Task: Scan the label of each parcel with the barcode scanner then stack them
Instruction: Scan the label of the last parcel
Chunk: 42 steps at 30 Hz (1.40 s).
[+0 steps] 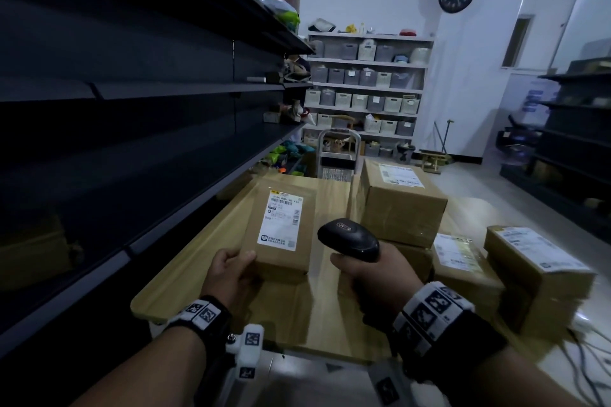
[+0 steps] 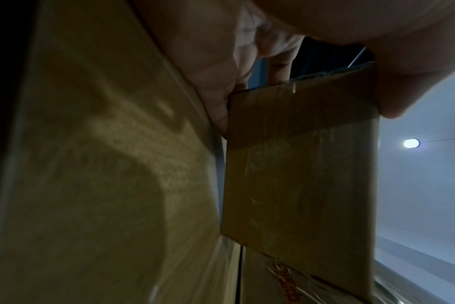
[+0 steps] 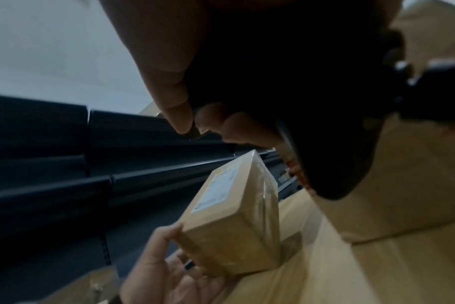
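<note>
1. Nearest to us, our left hand [image 1: 231,269] grips the near left corner of the slim brown cardboard parcel [image 1: 281,228]: thumb on the top edge, fingers curled beneath. We should keep that grip low on the corner so no finger strays over the print.

2. Our right hand [image 1: 373,269] is wrapped tight round the handle of the black handheld barcode scanner [image 1: 348,238], which sits just right of the parcel with its head pointing away from us (whether a finger rests on the trigger we cannot tell).

3. We hold the parcel over the pale wooden tabletop [image 1: 205,241] with its near end lifted and its white shipping label [image 1: 282,221] facing up. To scan well, we would swing the scanner's nose left onto the barcode strip near the label's far end and hold both hands steady.

4. Farther right wait the other brown cardboard boxes [image 1: 401,200], labels up, one resting on another; that looks the likely place to stack.
</note>
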Each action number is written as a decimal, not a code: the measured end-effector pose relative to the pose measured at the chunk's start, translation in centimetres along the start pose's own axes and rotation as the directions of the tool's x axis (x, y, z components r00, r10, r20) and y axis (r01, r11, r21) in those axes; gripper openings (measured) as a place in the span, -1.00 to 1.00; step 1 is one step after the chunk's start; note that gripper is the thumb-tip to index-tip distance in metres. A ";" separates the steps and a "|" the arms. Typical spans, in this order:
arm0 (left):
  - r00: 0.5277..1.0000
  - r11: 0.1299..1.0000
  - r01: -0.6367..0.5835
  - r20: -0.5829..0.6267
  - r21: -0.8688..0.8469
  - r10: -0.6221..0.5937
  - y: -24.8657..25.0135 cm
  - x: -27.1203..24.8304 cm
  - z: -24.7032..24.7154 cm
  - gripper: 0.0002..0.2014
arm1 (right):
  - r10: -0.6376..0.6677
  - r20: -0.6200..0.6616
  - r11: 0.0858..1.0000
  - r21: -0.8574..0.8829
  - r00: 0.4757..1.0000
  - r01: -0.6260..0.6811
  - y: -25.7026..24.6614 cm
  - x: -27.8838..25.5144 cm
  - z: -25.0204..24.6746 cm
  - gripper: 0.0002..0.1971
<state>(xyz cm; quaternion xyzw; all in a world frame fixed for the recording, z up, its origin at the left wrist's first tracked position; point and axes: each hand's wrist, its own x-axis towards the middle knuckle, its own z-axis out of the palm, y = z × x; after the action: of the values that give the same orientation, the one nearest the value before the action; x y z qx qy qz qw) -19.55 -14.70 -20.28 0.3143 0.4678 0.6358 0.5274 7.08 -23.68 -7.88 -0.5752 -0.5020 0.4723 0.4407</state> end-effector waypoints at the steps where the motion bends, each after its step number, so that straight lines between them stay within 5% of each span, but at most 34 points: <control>1: 1.000 1.000 0.006 0.006 -0.003 -0.006 -0.1 0.1 -0.1 -0.49 | -0.013 -0.003 1.000 -0.022 1.000 0.013 -0.2 0.1 -0.2 -0.79; 10: 0.997 0.997 -0.058 0.051 0.055 0.055 -0.8 1.1 -0.6 -0.31 | -0.041 0.017 0.981 -0.191 0.999 0.043 -1.3 0.2 -1.2 -0.86; 15: 0.998 0.996 -0.056 0.038 0.075 0.053 -1.1 1.5 -0.9 -0.40 | -0.056 0.020 0.980 -0.191 0.998 0.058 -1.5 -0.2 -1.1 -0.88; 29: 1.000 0.999 -0.013 0.014 0.044 0.013 -1.8 1.8 -0.9 -0.58 | 0.037 0.058 0.999 -0.038 0.998 -0.035 -1.5 -0.5 -0.7 -0.86; 33: 1.000 0.998 0.000 -0.009 0.068 0.001 -2.3 2.3 -1.3 -0.37 | 0.086 0.103 0.990 0.103 0.991 -0.097 -1.3 -1.0 -0.6 -0.86; 42: 0.993 0.988 -0.114 -0.020 0.105 0.117 -0.8 0.5 -0.5 -0.25 | 0.104 0.102 0.967 0.223 0.989 -0.125 -1.7 -1.4 -0.5 -0.80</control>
<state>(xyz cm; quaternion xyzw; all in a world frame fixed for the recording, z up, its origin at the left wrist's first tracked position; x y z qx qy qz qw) -19.79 -14.37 -21.24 0.3594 0.4881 0.6443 0.4663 7.22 -24.86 -6.01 -0.5268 -0.4294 0.5769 0.4530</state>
